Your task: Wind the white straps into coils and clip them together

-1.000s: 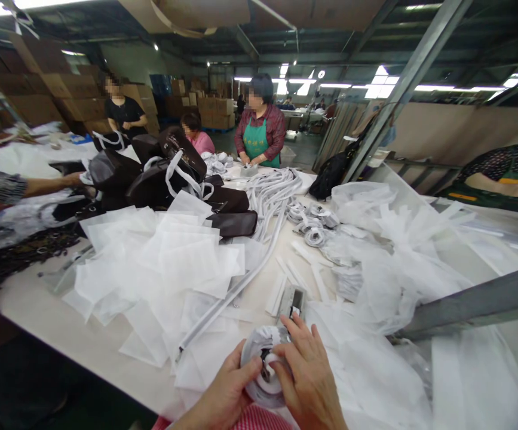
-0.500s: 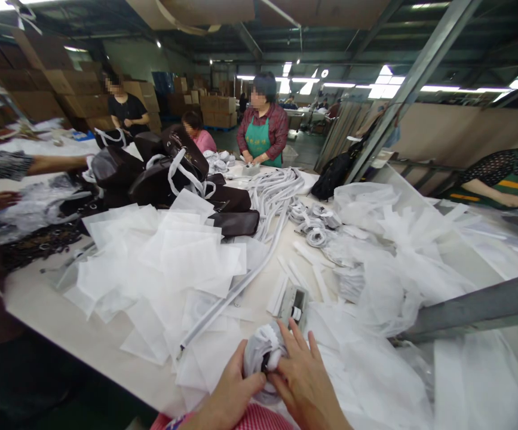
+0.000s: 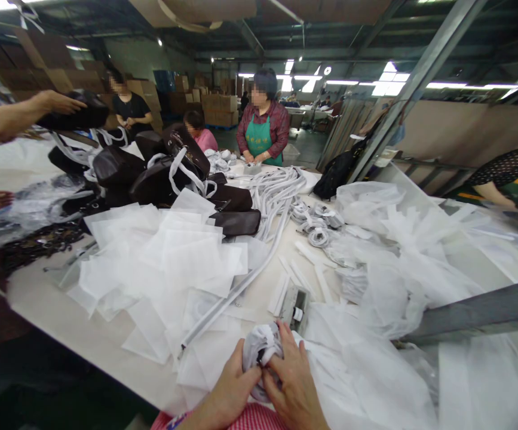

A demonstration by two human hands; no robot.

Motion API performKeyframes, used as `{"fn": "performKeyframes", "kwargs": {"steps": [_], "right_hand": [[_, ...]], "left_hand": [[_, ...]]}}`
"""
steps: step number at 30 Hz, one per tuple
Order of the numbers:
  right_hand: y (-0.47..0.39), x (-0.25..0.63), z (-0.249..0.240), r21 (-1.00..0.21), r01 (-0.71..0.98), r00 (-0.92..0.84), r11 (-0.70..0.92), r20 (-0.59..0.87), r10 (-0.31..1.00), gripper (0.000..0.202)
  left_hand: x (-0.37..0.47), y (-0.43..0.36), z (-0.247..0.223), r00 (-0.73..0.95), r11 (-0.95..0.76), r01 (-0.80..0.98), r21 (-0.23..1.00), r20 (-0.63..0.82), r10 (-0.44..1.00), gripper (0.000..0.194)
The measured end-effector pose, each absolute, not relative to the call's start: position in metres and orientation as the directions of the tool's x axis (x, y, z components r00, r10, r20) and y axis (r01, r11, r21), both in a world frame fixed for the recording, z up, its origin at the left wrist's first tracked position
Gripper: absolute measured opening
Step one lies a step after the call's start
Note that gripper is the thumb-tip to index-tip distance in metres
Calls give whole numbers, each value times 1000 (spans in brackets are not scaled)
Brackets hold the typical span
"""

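Head view: a coiled white strap (image 3: 260,352) sits at the table's near edge, pinched between left hand (image 3: 230,391) and right hand (image 3: 291,382), fingers closed on it. White fabric sheets (image 3: 169,257) spread left; dark handbags (image 3: 169,173) lie far left.

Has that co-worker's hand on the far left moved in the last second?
Yes. The co-worker's hand has risen from beside the dark bags on the table, lifting a dark bag.
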State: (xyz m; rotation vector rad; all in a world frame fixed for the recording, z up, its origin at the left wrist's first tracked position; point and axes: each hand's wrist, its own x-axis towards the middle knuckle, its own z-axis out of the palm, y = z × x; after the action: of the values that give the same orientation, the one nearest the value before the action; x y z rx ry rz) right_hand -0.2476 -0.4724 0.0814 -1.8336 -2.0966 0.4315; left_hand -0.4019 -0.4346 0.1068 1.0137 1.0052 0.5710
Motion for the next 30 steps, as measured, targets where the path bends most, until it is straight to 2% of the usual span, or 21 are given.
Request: {"fn": "performKeyframes", "kwargs": {"steps": [5, 9, 11, 14, 16, 19, 21, 23, 25, 27, 30], "right_hand": [[-474, -248, 78, -351, 902, -163, 252, 263, 951, 16], [-471, -246, 84, -199, 901, -291, 385, 380, 878, 13], [-469, -244, 84, -163, 874, -366, 458, 398, 841, 16], [-469, -240, 81, -204, 831, -419, 518, 383, 823, 19], [-469, -238, 84, -242, 806, -451, 540, 339, 825, 17], [-472, -234, 96, -295, 773, -503, 562, 254, 826, 11], [-475, -231, 103, -381, 760, -472, 527, 233, 850, 11], [-477, -229, 107, -472, 756, -363, 453, 273, 891, 9], [-479, -227, 106, -505, 752, -263, 425, 361, 895, 18], [-478, -228, 105, -477, 756, -246, 448, 428, 870, 21], [-476, -233, 107, -430, 796, -224, 426, 445, 867, 16]], "left_hand": [[-398, -432, 107, 422, 507, -26, 862, -450, 787, 42], [-394, -435, 105, 448, 684, -220, 696, -551, 705, 49], [-393, -438, 106, 491, 725, -300, 620, -551, 674, 54], [-396, -442, 105, 546, 728, -398, 559, -493, 677, 63], [-399, -442, 101, 548, 696, -398, 598, -454, 703, 64], [-402, -441, 97, 487, 649, -261, 714, -484, 728, 59], [-402, -439, 97, 444, 647, -178, 741, -526, 725, 52], [-400, -438, 99, 439, 651, -166, 740, -536, 721, 49], [-398, -439, 101, 448, 655, -180, 733, -532, 718, 49], [-397, -440, 101, 447, 658, -190, 729, -533, 719, 52], [-397, -440, 100, 446, 655, -181, 734, -532, 720, 52]]}}
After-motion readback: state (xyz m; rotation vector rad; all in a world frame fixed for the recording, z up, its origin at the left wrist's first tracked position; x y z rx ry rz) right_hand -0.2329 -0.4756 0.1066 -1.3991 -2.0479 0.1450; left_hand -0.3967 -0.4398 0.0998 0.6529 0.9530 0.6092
